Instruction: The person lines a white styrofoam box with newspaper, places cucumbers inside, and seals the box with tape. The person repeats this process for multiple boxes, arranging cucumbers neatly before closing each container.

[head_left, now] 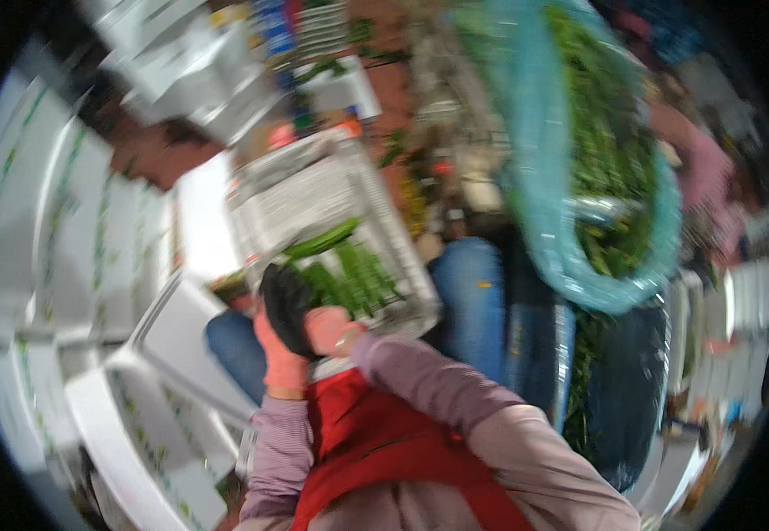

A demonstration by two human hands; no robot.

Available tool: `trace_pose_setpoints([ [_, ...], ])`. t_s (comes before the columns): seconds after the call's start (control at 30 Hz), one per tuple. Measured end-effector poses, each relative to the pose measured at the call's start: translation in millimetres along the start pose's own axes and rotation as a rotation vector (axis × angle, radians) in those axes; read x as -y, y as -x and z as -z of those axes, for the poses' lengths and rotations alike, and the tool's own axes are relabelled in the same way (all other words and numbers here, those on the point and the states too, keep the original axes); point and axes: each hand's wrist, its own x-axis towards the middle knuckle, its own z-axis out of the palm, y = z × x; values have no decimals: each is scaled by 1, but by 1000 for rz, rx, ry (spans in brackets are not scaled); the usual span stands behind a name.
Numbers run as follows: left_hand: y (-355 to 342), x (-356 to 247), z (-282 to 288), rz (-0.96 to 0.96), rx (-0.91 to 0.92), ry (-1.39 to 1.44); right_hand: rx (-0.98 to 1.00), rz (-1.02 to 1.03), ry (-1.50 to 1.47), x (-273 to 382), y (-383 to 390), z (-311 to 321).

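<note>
My left hand (280, 341) and my right hand (330, 331) meet at the near edge of a shallow white tray (418, 285). Both wear pink work gloves, and a black glove part (287, 305) shows where they come together. Motion blur smears the fingers, so whether anything is between them cannot be made out. Just beyond my hands, long green vegetables (362, 276) lie side by side in the tray. One longer green piece (324, 239) rests slantwise above them. The tray's far half has a pale, paper-like lining (300, 199).
White foam boxes (150, 425) crowd the left side, with more boxes (181, 80) at the far left. A large blue-green plastic bag (535, 168) stands at the right, full of leafy greens (610, 133). Beside it is another person's pink sleeve (690, 150). Reddish floor (389, 88) shows beyond the tray.
</note>
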Motion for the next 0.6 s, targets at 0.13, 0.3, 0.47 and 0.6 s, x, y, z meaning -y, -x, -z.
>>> trace_pose_setpoints([
  [0.13,-45,53,62,119,53,-655,-201,44,-34,-12,89,85],
  [0.3,-37,67,70,114,-7,-618,-866,-376,120,-92,298,233],
  [0.47,-21,32,2,219,-56,-593,-553,-1062,234,-264,378,290],
  [0.6,-23,17,-50,-203,259,-1453,-37,-1141,327,-345,355,236],
])
